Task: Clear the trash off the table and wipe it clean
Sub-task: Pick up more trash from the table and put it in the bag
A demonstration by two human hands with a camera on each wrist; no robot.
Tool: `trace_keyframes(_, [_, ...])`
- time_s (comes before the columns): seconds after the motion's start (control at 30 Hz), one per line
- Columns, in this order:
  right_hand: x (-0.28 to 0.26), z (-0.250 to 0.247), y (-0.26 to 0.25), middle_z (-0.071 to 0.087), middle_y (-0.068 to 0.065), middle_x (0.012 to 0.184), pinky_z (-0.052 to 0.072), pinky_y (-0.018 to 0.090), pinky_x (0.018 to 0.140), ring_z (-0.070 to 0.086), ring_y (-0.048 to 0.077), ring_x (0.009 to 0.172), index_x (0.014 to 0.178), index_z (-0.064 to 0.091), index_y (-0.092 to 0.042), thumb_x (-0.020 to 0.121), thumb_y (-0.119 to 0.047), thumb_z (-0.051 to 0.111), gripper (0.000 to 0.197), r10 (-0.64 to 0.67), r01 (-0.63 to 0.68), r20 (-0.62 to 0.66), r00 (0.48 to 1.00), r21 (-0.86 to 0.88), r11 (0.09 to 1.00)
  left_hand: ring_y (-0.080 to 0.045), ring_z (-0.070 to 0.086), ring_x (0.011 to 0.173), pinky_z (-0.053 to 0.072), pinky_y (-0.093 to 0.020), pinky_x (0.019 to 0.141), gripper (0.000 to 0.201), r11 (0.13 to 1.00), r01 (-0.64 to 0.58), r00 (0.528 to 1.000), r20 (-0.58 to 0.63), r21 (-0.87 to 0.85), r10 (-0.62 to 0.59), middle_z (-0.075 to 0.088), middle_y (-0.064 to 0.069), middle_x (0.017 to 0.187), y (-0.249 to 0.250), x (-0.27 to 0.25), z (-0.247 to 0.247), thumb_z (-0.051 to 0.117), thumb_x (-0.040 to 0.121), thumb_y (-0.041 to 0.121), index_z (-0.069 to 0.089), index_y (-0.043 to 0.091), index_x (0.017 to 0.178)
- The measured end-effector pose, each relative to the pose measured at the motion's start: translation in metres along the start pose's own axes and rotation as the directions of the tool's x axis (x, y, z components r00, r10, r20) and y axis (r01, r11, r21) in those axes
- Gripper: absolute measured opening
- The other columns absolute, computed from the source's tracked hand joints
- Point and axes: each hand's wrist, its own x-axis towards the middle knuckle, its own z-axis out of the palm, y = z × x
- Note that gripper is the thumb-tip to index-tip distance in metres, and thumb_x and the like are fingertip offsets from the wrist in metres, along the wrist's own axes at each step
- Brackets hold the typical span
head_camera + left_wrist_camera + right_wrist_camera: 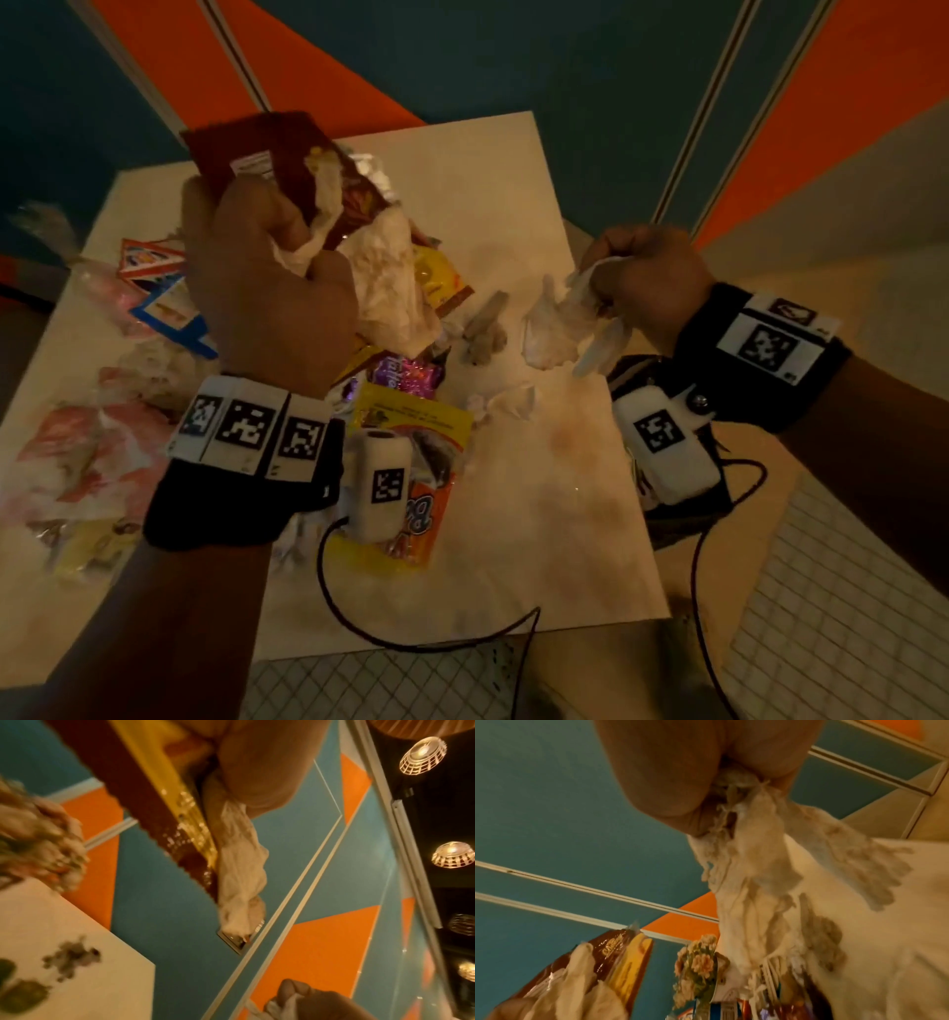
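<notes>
My left hand [267, 267] is raised over the table's left half and grips a brown snack wrapper [267, 154] together with a crumpled white tissue [321, 216]. The left wrist view shows the same brown wrapper [164, 825] and tissue [239, 866] hanging from the fingers. At the table's right edge my right hand [652, 277] pinches a bunch of white tissue [590, 298], which trails down toward the tabletop. From the right wrist, that tissue [752, 862] hangs in shreds below the curled fingers. Several wrappers lie on the white table [554, 514], among them a yellow packet [411, 416] and a purple one [405, 372].
More crumpled tissues [503, 401] and a grey wad [488, 329] lie mid-table. Clear and pink plastic bags [72, 452] cover the left edge. The tabletop shows faint stains [565, 437]. Teal and orange wall panels [462, 61] stand behind. Tiled floor [842, 616] lies to the right.
</notes>
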Motion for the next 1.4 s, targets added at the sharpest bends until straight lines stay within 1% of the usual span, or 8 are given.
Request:
trace_keyframes(0.27, [-0.001, -0.111, 0.065, 0.053, 0.015, 0.059, 0.045, 0.021, 0.046, 0.049, 0.013, 0.043, 0.056, 0.057, -0.004, 0.072, 0.016, 0.048, 0.027, 0.103, -0.104, -0.016, 0.995, -0.013, 0.995, -0.014, 0.039, 0.072, 0.022, -0.014, 0.063, 0.018, 0.972, -0.021, 0.977, 0.202, -0.233, 0.07, 0.048, -0.014, 0.087, 0.116, -0.069, 0.1, 0.058, 0.057, -0.008, 0.05, 0.004, 0.068])
trace_keyframes(0.4, [0.011, -0.152, 0.13, 0.062, 0.016, 0.069, 0.047, 0.019, 0.043, 0.052, 0.009, 0.042, 0.058, 0.059, -0.003, 0.072, 0.015, 0.05, 0.025, 0.227, -0.227, -0.025, 0.974, -0.019, 0.974, -0.03, 0.051, 0.069, 0.031, -0.02, 0.059, 0.015, 0.956, 0.045, 0.917, 0.392, -0.29, 0.076, 0.05, -0.016, 0.089, 0.16, -0.118, 0.172, 0.048, 0.067, 0.009, 0.057, 0.003, 0.078])
trace_keyframes(0.73, [0.038, -0.179, 0.269, 0.063, 0.023, 0.076, 0.055, 0.049, 0.07, 0.058, 0.029, 0.07, 0.068, 0.065, -0.001, 0.08, 0.009, 0.05, 0.022, 0.453, -0.433, 0.125, 0.882, -0.158, 0.887, -0.031, 0.045, 0.12, 0.047, -0.038, 0.09, 0.043, 0.962, 0.077, 0.55, 0.794, 0.263, -0.261, 0.032, -0.012, 0.14, 0.161, -0.254, 0.319, 0.054, 0.089, 0.016, 0.044, 0.018, 0.131])
trace_keyframes(0.97, [0.067, -0.131, 0.339, 0.063, 0.009, 0.083, 0.043, 0.029, 0.055, 0.053, 0.021, 0.064, 0.067, 0.067, -0.016, 0.088, 0.002, 0.053, 0.031, 0.523, -0.431, 0.251, 0.814, -0.342, 0.835, -0.034, 0.039, 0.127, 0.043, -0.041, 0.1, 0.05, 0.914, 0.064, 0.531, 0.762, 0.4, -0.371, 0.035, -0.015, 0.141, 0.119, -0.306, 0.372, 0.051, 0.09, 0.007, 0.039, 0.01, 0.139])
trace_keyframes(1.1, [0.09, -0.106, 0.36, 0.062, 0.007, 0.089, 0.039, 0.022, 0.052, 0.054, 0.019, 0.072, 0.087, 0.07, -0.014, 0.09, -0.007, 0.052, 0.019, 0.512, -0.39, 0.26, 0.819, -0.403, 0.828, -0.045, 0.058, 0.1, 0.054, -0.046, 0.073, 0.042, 0.943, 0.002, 0.568, 0.776, 0.332, -0.274, 0.056, -0.026, 0.113, 0.097, -0.323, 0.398, 0.066, 0.07, -0.007, 0.063, -0.002, 0.111])
trace_keyframes(1.27, [0.112, -0.082, 0.381, 0.054, 0.0, 0.082, 0.039, 0.019, 0.045, 0.046, 0.012, 0.065, 0.116, 0.063, -0.007, 0.095, -0.012, 0.047, 0.027, 0.532, -0.378, 0.326, 0.782, -0.43, 0.82, -0.025, 0.066, 0.06, 0.053, -0.026, 0.042, 0.05, 0.955, -0.004, 0.462, 0.847, 0.298, -0.262, 0.068, -0.011, 0.083, 0.078, -0.338, 0.44, 0.091, 0.038, 0.015, 0.073, 0.009, 0.084])
trace_keyframes(1.37, [0.119, -0.067, 0.395, 0.061, 0.006, 0.108, 0.044, 0.021, 0.066, 0.054, 0.017, 0.082, 0.12, 0.061, -0.008, 0.097, -0.019, 0.05, 0.029, 0.512, -0.329, 0.389, 0.766, -0.446, 0.832, -0.033, 0.067, 0.073, 0.058, -0.036, 0.055, 0.037, 0.959, 0.002, 0.572, 0.787, 0.282, -0.232, 0.066, -0.016, 0.094, 0.061, -0.344, 0.459, 0.084, 0.061, 0.007, 0.07, 0.002, 0.095])
trace_keyframes(1.4, [0.12, -0.063, 0.4, 0.061, 0.007, 0.114, 0.043, 0.024, 0.075, 0.055, 0.019, 0.089, 0.12, 0.061, -0.008, 0.097, -0.022, 0.049, 0.029, 0.496, -0.301, 0.403, 0.77, -0.456, 0.838, -0.036, 0.064, 0.089, 0.058, -0.042, 0.07, 0.034, 0.96, 0.027, 0.556, 0.795, 0.277, -0.245, 0.062, -0.019, 0.109, 0.055, -0.348, 0.469, 0.073, 0.076, 0.007, 0.064, -0.001, 0.108])
